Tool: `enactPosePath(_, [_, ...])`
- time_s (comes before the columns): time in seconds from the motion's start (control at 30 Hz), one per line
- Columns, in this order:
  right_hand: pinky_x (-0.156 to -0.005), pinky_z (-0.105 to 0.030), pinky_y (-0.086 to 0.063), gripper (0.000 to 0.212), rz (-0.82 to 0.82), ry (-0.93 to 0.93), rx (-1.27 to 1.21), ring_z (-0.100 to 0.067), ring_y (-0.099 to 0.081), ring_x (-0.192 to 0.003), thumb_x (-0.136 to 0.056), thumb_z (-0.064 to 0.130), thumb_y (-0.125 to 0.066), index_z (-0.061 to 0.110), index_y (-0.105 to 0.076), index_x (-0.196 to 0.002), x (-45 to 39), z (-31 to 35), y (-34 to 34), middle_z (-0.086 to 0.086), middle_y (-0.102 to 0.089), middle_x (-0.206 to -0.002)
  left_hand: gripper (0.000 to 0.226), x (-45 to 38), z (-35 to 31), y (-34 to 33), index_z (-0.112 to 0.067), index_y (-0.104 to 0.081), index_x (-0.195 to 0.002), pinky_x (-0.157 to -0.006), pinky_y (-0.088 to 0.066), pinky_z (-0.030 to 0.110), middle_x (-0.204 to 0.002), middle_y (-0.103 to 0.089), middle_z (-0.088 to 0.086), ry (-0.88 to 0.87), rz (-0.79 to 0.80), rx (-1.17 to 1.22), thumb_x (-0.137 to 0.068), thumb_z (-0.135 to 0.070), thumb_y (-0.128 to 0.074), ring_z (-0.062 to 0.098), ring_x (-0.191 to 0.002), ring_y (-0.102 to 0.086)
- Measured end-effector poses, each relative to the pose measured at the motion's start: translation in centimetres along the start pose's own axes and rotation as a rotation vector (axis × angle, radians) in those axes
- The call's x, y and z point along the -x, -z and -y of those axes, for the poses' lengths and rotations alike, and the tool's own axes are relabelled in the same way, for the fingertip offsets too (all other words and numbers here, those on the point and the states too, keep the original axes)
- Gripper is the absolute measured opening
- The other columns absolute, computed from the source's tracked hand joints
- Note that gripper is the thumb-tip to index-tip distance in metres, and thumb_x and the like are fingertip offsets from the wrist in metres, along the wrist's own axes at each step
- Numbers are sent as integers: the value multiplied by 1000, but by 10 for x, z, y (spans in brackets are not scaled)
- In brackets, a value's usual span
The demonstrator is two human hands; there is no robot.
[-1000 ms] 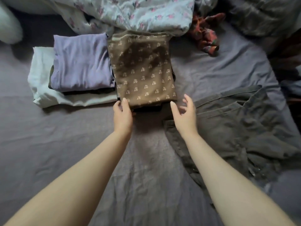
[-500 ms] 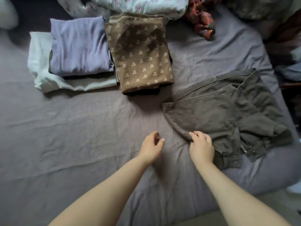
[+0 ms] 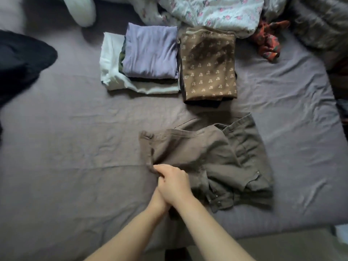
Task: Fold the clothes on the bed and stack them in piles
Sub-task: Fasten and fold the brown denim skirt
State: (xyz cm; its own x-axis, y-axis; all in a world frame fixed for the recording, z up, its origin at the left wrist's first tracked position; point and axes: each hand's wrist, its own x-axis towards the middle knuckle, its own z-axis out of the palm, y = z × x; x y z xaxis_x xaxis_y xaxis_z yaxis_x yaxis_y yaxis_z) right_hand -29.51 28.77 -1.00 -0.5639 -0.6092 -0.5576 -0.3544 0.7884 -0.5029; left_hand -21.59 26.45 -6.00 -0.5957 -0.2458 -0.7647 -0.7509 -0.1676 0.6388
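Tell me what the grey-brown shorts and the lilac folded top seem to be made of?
The grey-brown shorts look like a sturdy woven cotton, perhaps twill: matte, stitched seams, metal snaps, stiff creases. The lilac top on the left pile looks like a soft, thin knit jersey: smooth, matte, with rounded folds. Neither weave is sharp enough to confirm.

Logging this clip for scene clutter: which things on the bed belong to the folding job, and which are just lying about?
Part of the job:
- grey-brown shorts, gripped at a corner by both hands, right hand over left hand
- lilac-topped pile
- brown floral pile

Lying about:
- floral duvet
- red patterned cloth, crumpled
- black fabric
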Motion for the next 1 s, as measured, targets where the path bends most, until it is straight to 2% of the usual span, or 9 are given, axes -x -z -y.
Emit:
enactPosePath(0.13, [-99, -33, -37, 47, 74, 95, -81, -25, -48, -126, -91, 11, -46, 28, -54, -135, -18, 94, -55, 3, -55, -138, 32, 21, 22, 98, -6, -47, -84, -53, -42, 6, -79, -44, 4, 82, -310, 380, -100, 7, -23, -8, -61, -58])
enactPosePath(0.37, [-115, -25, -19, 59, 256, 256, -250, -14, -25, -143, -91, 12, -47, 18, -34, -148, -36, 189, -146, 0, -30, -156, 20, 54, 71, 230, -14, -59, -94, -65, -51, 25, -88, -63, 8, 107, -594, 685, -99, -7, -41, 22, -85, -60])
enactPosePath(0.43, [-116, -26, -22, 56, 131, 215, -247, -17, -29, -141, -90, 15, -51, 15, -39, -144, -20, 171, -158, -3, -35, -152, 7, 49, 86, 247, -5, -63, -96, -63, -52, 26, -92, -68, 15, 118, -631, 580, -92, -7, -59, 31, -92, -64])
enactPosePath(0.53, [-107, -28, -36, 46, -114, 158, -150, -18, -49, -123, -85, 25, -50, 14, -54, -129, 16, 113, -169, -1, -54, -131, 33, 39, 101, 251, -5, -59, -114, -78, -51, 32, -106, -65, 12, 103, -682, 372, -85, -16, -71, 32, -107, -62])
enactPosePath(0.6, [-97, -31, -46, 45, -190, 113, -7, -18, -56, -111, -79, 31, -46, 16, -60, -119, 36, 70, -172, 1, -59, -118, 57, 38, 108, 242, -13, -47, -132, -94, -46, 40, -124, -54, 11, 96, -788, 71, -82, -24, -73, 28, -114, -54])
enactPosePath(0.67, [-90, -33, -50, 46, -201, 92, 158, -19, -59, -106, -72, 31, -55, 17, -62, -115, 46, 32, -170, 2, -61, -114, 58, 41, 115, 227, -14, -51, -129, -92, -42, 44, -119, -50, 12, -104, -874, -330, -78, -25, -76, 30, -108, -49])
enactPosePath(0.8, [-85, -34, -52, 78, -98, 167, 426, -16, -49, -113, -46, 27, -85, 15, -60, -119, 43, -13, -162, -1, -62, -119, 36, 46, 138, 182, -19, -57, -89, -71, -31, 35, -89, -52, 4, -651, -543, -899, -61, -31, -76, 25, -82, -50])
enactPosePath(0.87, [-82, -36, -52, 82, -88, 231, 486, -17, -47, -113, -43, 31, -88, 16, -58, -118, 36, -22, -163, -2, -63, -120, 45, 44, 156, 159, -19, -52, -87, -69, -28, 34, -87, -53, 3, -695, -389, -1026, -51, -31, -78, 25, -79, -52])
enactPosePath(1.0, [-83, -33, -38, 71, -151, 377, 558, -21, -59, -105, -47, 32, -87, 13, -65, -113, 22, -40, -168, -3, -65, -116, 56, 27, 177, 136, -15, -58, -96, -76, -31, 35, -95, -59, 7, -575, -480, -1108, -47, -28, -81, 25, -88, -45])
